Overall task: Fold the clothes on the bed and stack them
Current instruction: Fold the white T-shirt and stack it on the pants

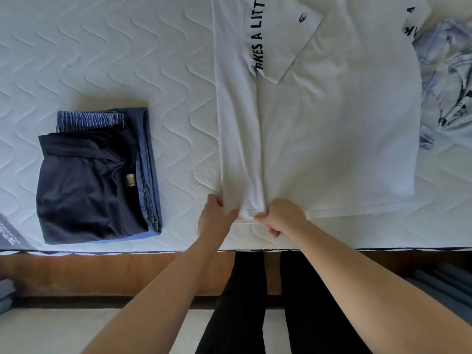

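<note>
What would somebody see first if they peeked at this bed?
Probably the big white T-shirt spread over the middle of the mattress, its left side already folded in, with black letters on it. Both hands pinch its near hem, the left hand beside the right hand. To the left sits a neat stack of dark folded clothes, and a crumpled pale garment lies at the right edge.

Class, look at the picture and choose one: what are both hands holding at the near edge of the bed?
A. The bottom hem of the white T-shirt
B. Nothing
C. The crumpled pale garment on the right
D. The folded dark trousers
A: the left hand and right hand both pinch the hem of the white T-shirt, where its left side is folded over.
</note>
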Action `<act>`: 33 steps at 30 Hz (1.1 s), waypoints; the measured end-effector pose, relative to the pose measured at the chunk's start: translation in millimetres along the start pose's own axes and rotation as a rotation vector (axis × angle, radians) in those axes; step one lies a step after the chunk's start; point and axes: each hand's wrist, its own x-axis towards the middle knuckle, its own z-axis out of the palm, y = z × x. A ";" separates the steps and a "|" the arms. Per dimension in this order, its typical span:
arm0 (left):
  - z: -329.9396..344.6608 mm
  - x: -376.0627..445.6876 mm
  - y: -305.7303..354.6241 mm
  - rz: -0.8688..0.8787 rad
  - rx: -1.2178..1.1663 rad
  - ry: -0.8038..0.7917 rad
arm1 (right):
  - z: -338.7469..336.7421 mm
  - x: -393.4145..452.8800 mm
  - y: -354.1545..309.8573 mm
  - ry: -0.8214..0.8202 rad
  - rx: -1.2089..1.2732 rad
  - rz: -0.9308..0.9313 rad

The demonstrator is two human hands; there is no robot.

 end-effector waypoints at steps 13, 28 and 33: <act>-3.4 49.2 105.2 0.701 0.299 0.172 | -143.2 40.3 43.6 0.851 0.102 -0.289; 5.7 162.6 295.0 0.913 0.634 0.080 | -238.1 108.6 79.0 0.957 -0.271 -0.269; 19.6 178.4 376.4 0.953 0.591 0.079 | -222.2 127.5 100.1 0.946 -0.309 -0.310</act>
